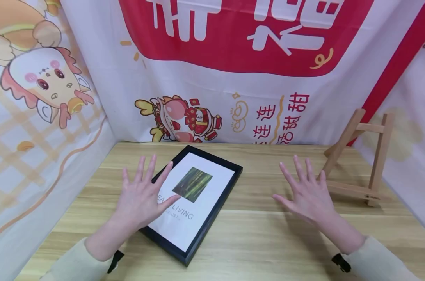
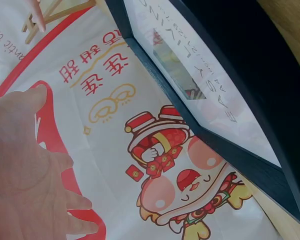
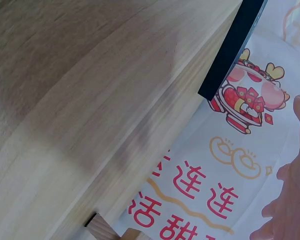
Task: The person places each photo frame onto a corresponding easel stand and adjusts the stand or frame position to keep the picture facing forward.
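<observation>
My left hand (image 1: 139, 197) is spread wide above the left side of a black picture frame (image 1: 207, 228), hiding part of its edge and lettering. The frame lies at a slant on the wooden table, with a white print that carries a small dark green picture (image 1: 192, 184). To the right, my right hand (image 1: 308, 197) is spread too, fingers straight and holding nothing. Its fingertips overlap the lower left of a small wooden easel (image 1: 375, 164) in the head view. In the left wrist view the left hand (image 2: 27, 165) shows beside the frame (image 2: 162, 82).
The light wooden table (image 1: 254, 234) meets a white printed cloth (image 1: 205, 82) hung along its back. Another cloth with a cartoon animal (image 1: 47, 82) covers the left side, and a pale cloth (image 1: 412, 140) with a red band borders the right.
</observation>
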Action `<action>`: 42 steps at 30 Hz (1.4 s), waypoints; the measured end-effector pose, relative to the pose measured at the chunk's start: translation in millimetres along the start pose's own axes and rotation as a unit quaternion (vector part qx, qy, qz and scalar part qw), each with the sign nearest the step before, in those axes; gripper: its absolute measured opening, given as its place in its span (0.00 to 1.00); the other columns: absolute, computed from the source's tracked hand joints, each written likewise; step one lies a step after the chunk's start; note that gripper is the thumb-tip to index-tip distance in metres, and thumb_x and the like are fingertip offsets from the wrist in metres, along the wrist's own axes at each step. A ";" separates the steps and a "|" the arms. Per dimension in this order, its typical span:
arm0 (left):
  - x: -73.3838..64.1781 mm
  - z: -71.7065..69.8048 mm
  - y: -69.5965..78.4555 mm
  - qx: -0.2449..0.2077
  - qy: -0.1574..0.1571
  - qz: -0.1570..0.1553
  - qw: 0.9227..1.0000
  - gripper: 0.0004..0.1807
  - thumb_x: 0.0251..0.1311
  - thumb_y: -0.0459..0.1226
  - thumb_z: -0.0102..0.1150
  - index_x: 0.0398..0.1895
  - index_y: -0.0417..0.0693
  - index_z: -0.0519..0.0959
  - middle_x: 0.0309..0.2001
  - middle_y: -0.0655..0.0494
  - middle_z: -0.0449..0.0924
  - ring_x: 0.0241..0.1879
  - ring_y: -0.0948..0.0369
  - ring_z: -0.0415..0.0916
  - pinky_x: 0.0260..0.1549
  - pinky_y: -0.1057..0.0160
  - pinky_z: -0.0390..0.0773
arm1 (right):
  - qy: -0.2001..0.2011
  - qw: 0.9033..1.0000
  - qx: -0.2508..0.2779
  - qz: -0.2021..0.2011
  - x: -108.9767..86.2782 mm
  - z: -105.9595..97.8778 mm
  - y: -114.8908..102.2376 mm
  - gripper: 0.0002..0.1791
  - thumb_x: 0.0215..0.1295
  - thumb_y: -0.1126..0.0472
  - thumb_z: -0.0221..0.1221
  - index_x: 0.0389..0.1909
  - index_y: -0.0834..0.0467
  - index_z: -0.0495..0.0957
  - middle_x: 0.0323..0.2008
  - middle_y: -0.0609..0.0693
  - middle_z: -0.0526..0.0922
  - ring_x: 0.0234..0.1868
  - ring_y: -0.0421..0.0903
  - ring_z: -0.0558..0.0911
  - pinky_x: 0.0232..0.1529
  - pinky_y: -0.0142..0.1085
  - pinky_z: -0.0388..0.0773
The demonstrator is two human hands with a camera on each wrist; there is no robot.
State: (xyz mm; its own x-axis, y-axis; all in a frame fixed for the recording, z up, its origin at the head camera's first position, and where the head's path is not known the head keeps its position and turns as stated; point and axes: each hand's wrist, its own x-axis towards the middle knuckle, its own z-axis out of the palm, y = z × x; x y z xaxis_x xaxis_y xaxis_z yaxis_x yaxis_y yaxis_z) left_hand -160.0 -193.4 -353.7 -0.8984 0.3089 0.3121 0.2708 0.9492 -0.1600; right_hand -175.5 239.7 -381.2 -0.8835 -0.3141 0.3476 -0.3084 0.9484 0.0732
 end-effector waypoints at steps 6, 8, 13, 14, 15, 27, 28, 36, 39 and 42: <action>-0.4 1.6 -1.3 0.004 -0.002 0.002 1.000 0.52 0.54 0.75 0.42 0.78 0.63 0.46 0.76 0.39 0.37 0.73 0.38 0.31 0.60 0.26 0.29 | -0.007 1.000 0.003 -0.003 1.4 0.4 -2.8 0.51 0.60 0.26 0.49 0.78 0.45 0.45 0.76 0.58 0.32 0.72 0.70 0.42 0.61 0.74 0.38; -0.2 1.9 -1.7 0.003 -0.001 0.002 1.000 0.52 0.54 0.74 0.42 0.78 0.63 0.47 0.76 0.39 0.37 0.73 0.38 0.31 0.60 0.26 0.28 | -0.006 1.000 0.000 -0.005 2.4 -0.1 -3.6 0.51 0.60 0.26 0.49 0.78 0.45 0.45 0.76 0.57 0.32 0.72 0.70 0.42 0.61 0.74 0.38; 1.0 1.2 -1.6 -0.002 -0.001 0.001 1.000 0.52 0.54 0.74 0.43 0.78 0.63 0.47 0.76 0.39 0.37 0.73 0.39 0.30 0.60 0.28 0.26 | -0.003 1.000 -0.004 -0.009 5.7 -0.6 -5.8 0.52 0.59 0.26 0.49 0.78 0.44 0.42 0.76 0.58 0.33 0.72 0.69 0.42 0.61 0.74 0.40; 1.3 0.7 -1.5 0.000 -0.001 0.001 1.000 0.52 0.54 0.74 0.43 0.78 0.63 0.47 0.76 0.39 0.37 0.73 0.39 0.30 0.60 0.28 0.26 | -0.002 1.000 -0.003 -0.010 6.3 -0.7 -6.2 0.52 0.59 0.26 0.49 0.78 0.44 0.41 0.76 0.59 0.33 0.72 0.69 0.42 0.61 0.74 0.40; 1.8 0.2 -1.4 0.000 -0.001 0.002 1.000 0.52 0.54 0.74 0.43 0.78 0.63 0.47 0.76 0.39 0.37 0.73 0.39 0.30 0.60 0.27 0.26 | -0.003 1.000 -0.002 -0.010 6.8 -0.7 -6.7 0.52 0.59 0.26 0.50 0.78 0.44 0.41 0.76 0.59 0.33 0.72 0.69 0.42 0.61 0.74 0.40; 11.6 -12.5 -8.7 0.011 -0.001 0.010 1.000 0.52 0.55 0.73 0.42 0.79 0.63 0.43 0.77 0.40 0.34 0.73 0.39 0.29 0.60 0.27 0.28 | -0.010 1.000 -0.002 0.007 19.7 -8.4 -14.3 0.52 0.60 0.25 0.48 0.78 0.47 0.43 0.76 0.62 0.37 0.72 0.69 0.42 0.60 0.75 0.44; 12.6 -13.5 -9.9 0.011 -0.002 0.011 1.000 0.52 0.55 0.73 0.43 0.79 0.63 0.43 0.77 0.40 0.34 0.73 0.39 0.28 0.60 0.27 0.29 | -0.014 1.000 -0.002 0.009 20.2 -9.5 -14.8 0.52 0.60 0.25 0.47 0.78 0.47 0.42 0.76 0.62 0.36 0.72 0.69 0.42 0.60 0.74 0.44; 19.7 -15.2 -25.6 0.000 -0.030 0.011 0.999 0.52 0.56 0.74 0.40 0.78 0.62 0.45 0.77 0.40 0.34 0.73 0.38 0.30 0.59 0.24 0.32 | -0.023 0.999 0.013 0.026 20.9 -11.5 -17.6 0.54 0.61 0.25 0.47 0.78 0.50 0.39 0.75 0.63 0.35 0.72 0.70 0.40 0.60 0.75 0.42; 22.6 -13.7 -32.7 -0.013 -0.041 0.011 0.999 0.52 0.56 0.75 0.36 0.79 0.61 0.45 0.77 0.42 0.35 0.73 0.39 0.29 0.60 0.24 0.32 | -0.023 0.999 0.027 0.034 20.5 -9.8 -21.3 0.55 0.61 0.25 0.47 0.78 0.52 0.37 0.75 0.63 0.35 0.72 0.71 0.40 0.59 0.76 0.43; 25.7 -10.5 -39.1 -0.024 -0.047 0.013 0.999 0.52 0.56 0.75 0.36 0.79 0.61 0.45 0.77 0.42 0.35 0.73 0.39 0.30 0.60 0.24 0.33 | -0.032 0.998 0.043 0.040 20.4 -7.5 -27.8 0.55 0.62 0.26 0.45 0.78 0.53 0.35 0.75 0.63 0.33 0.71 0.72 0.41 0.58 0.76 0.44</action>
State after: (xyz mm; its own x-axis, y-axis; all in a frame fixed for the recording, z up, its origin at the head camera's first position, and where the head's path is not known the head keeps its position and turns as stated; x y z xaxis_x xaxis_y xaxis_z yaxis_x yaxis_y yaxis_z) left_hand -190.0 -222.0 -329.5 -0.9188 0.3280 0.2198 0.3082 0.9437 -0.1199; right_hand -182.3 207.2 -369.0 -0.9268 -0.2414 0.2875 -0.2619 0.9645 -0.0346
